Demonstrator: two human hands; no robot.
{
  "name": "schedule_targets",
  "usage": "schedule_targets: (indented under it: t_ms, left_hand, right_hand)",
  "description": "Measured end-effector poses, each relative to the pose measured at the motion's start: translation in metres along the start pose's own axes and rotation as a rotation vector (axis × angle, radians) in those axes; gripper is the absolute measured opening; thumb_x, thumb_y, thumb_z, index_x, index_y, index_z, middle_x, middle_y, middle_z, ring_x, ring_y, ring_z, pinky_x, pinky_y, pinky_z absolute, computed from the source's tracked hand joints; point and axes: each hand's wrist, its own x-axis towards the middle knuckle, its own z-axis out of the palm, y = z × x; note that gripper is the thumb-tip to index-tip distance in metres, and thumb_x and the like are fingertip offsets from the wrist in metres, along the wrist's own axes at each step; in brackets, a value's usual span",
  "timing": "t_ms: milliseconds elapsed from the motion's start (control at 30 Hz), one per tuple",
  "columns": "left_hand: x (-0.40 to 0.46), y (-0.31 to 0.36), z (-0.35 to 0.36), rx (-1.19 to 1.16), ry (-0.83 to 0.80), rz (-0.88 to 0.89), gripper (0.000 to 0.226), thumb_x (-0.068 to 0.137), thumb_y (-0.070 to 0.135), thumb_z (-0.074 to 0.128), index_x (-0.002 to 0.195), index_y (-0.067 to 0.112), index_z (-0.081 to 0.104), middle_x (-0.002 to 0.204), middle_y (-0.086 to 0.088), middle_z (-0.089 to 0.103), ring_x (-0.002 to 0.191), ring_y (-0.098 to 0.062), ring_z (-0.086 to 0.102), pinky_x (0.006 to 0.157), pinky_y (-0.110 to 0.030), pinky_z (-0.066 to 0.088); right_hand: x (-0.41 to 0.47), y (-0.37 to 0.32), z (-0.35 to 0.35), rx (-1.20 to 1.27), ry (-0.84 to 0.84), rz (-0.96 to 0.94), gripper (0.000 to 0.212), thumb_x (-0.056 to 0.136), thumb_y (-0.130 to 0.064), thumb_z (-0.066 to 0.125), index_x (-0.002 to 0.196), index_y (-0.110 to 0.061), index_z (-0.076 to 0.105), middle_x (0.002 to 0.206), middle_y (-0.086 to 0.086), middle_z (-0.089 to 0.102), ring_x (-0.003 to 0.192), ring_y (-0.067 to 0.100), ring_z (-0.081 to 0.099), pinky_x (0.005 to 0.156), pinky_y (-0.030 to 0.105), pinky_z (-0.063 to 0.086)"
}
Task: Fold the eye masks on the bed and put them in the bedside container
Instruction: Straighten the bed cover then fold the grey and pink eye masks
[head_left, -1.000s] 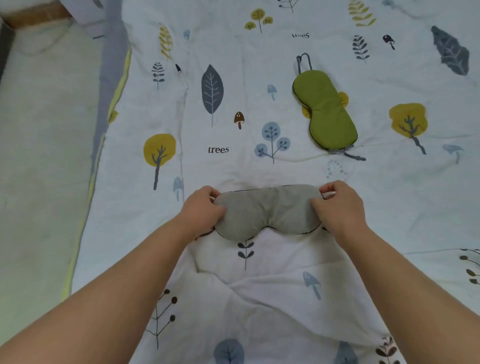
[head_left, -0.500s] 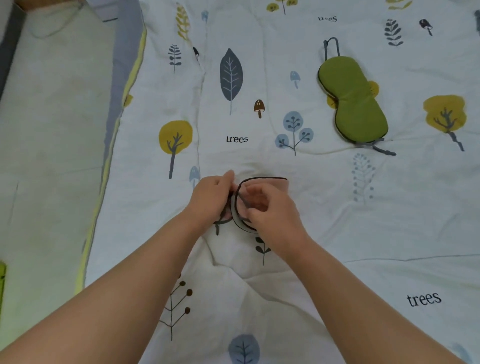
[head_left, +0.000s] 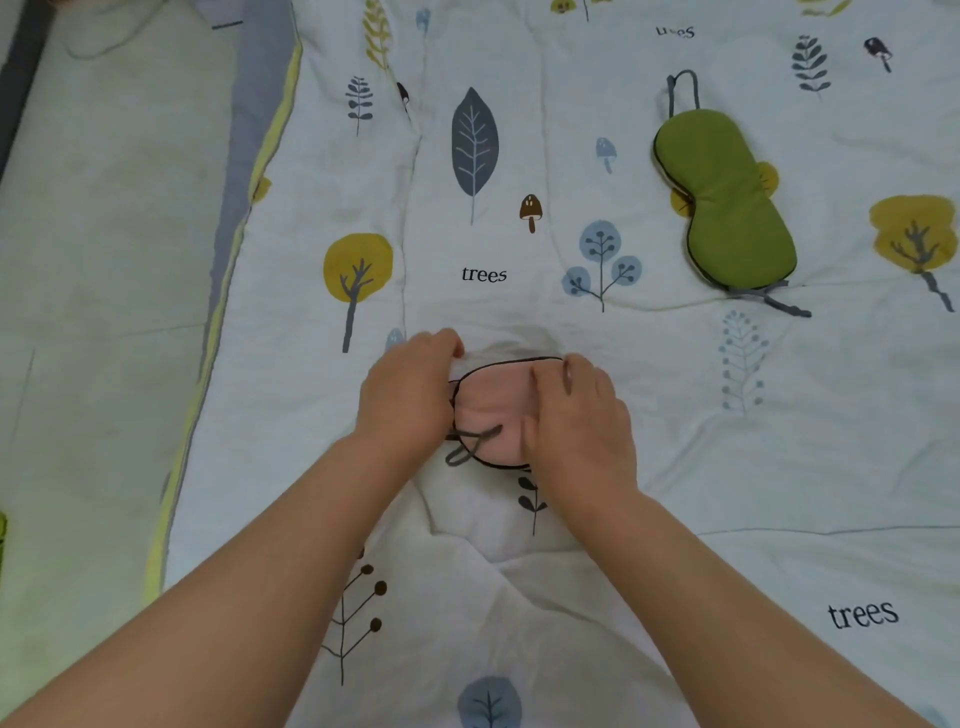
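Note:
A grey eye mask (head_left: 493, 410) lies folded in half on the printed quilt (head_left: 571, 597), its pink inner side facing up and its grey strap looped at the lower left. My left hand (head_left: 408, 395) holds the mask's left edge. My right hand (head_left: 576, 415) presses flat on its right half, fingers spread. A green eye mask (head_left: 724, 200) with a dark trim and grey strap lies unfolded farther back on the right, untouched. The bedside container is out of view.
The quilt's left edge (head_left: 234, 249), with a grey and yellow border, runs diagonally. Beyond it is a pale floor mat (head_left: 104, 260). Open quilt surface lies to the right of my hands and in front of them.
The grey mask was stretched flat between both hands; my right hand brought its right end over to the left, folding it in half. Both hands now rest on the folded mask.

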Motion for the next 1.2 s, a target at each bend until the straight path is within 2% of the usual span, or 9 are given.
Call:
schedule_targets:
  t_ms: [100,200,267,400,567,667,767,900,1200]
  left_hand:
    - [-0.011,0.015,0.017,0.085,0.24,0.283,0.039,0.077,0.012,0.053,0.115,0.003,0.059,0.125,-0.019,0.06,0.114,-0.037,0.056,0.089,-0.039,0.046]
    - [-0.02,0.005,0.048,0.223,-0.068,0.346,0.058,0.09,0.036,0.032,0.145,0.02,0.02,0.158,-0.004,0.012,0.145,-0.021,0.016,0.116,-0.041,0.014]
    - [-0.017,-0.019,0.062,0.3,-0.185,0.275,0.063,0.092,0.046,0.026,0.141,0.033,-0.011,0.15,0.011,-0.022,0.146,-0.012,-0.006,0.116,-0.039,-0.005]
    - [-0.01,-0.036,0.071,0.309,-0.156,0.295,0.062,0.09,0.053,0.021,0.126,0.04,-0.027,0.138,0.016,-0.033,0.144,-0.008,-0.012,0.112,-0.035,-0.016]
    - [-0.007,-0.03,0.071,0.319,-0.205,0.252,0.065,0.091,0.052,0.023,0.135,0.034,-0.02,0.148,0.012,-0.027,0.144,-0.009,-0.012,0.115,-0.038,-0.013]
    - [-0.009,-0.014,0.057,0.228,-0.175,0.2,0.066,0.091,0.049,0.031,0.146,0.027,0.003,0.159,0.001,0.005,0.144,-0.017,0.009,0.114,-0.043,0.011]
    - [-0.009,0.002,0.04,0.012,0.001,-0.053,0.05,0.087,0.034,0.043,0.133,0.015,0.036,0.131,-0.015,0.044,0.119,-0.033,0.041,0.09,-0.044,0.038]
    - [-0.008,0.007,0.029,-0.149,-0.094,-0.246,0.02,0.086,0.032,0.039,0.093,0.015,0.046,0.09,-0.005,0.057,0.084,-0.027,0.054,0.058,-0.031,0.035]
    - [-0.015,-0.002,0.018,-0.71,0.019,-0.312,0.019,0.086,0.022,0.048,0.105,0.019,0.05,0.098,-0.002,0.061,0.095,-0.022,0.061,0.086,-0.037,0.05]
  right_hand:
    - [-0.001,0.001,0.013,-0.016,-0.029,-0.039,0.059,0.094,-0.028,0.034,0.147,-0.018,0.011,0.16,0.005,-0.002,0.146,0.02,0.0,0.114,0.039,0.017]
    - [0.001,0.015,0.025,-0.105,-0.099,-0.036,0.061,0.096,-0.038,0.021,0.147,-0.023,-0.009,0.157,-0.004,-0.02,0.144,0.014,-0.016,0.117,0.046,-0.003]
    - [0.002,0.025,0.031,-0.161,-0.105,-0.044,0.063,0.095,-0.043,0.018,0.14,-0.026,-0.021,0.151,-0.01,-0.028,0.144,0.012,-0.018,0.115,0.05,-0.009]
    - [0.008,0.031,0.042,-0.164,-0.083,-0.048,0.06,0.094,-0.047,0.016,0.13,-0.027,-0.028,0.138,-0.013,-0.033,0.144,0.009,-0.017,0.112,0.05,-0.016]
    - [0.01,0.029,0.042,-0.179,-0.1,-0.048,0.062,0.094,-0.046,0.016,0.136,-0.026,-0.025,0.151,-0.01,-0.026,0.144,0.011,-0.017,0.112,0.051,-0.016]
    - [0.009,0.023,0.027,-0.125,-0.104,-0.063,0.063,0.095,-0.042,0.026,0.148,-0.02,-0.001,0.16,-0.001,-0.006,0.146,0.017,-0.007,0.116,0.051,-0.003]
    - [0.006,0.014,0.007,0.087,0.041,-0.009,0.057,0.09,-0.03,0.044,0.142,-0.013,0.028,0.149,0.013,0.031,0.136,0.029,0.027,0.108,0.045,0.027]
    - [0.003,0.011,-0.009,0.419,0.01,0.298,0.046,0.088,-0.023,0.046,0.131,-0.011,0.039,0.127,0.013,0.052,0.113,0.03,0.05,0.092,0.041,0.04]
    - [0.011,0.007,-0.013,0.735,-0.079,0.29,0.016,0.084,-0.021,0.054,0.096,-0.011,0.053,0.075,-0.008,0.05,0.08,0.02,0.052,0.07,0.033,0.041]
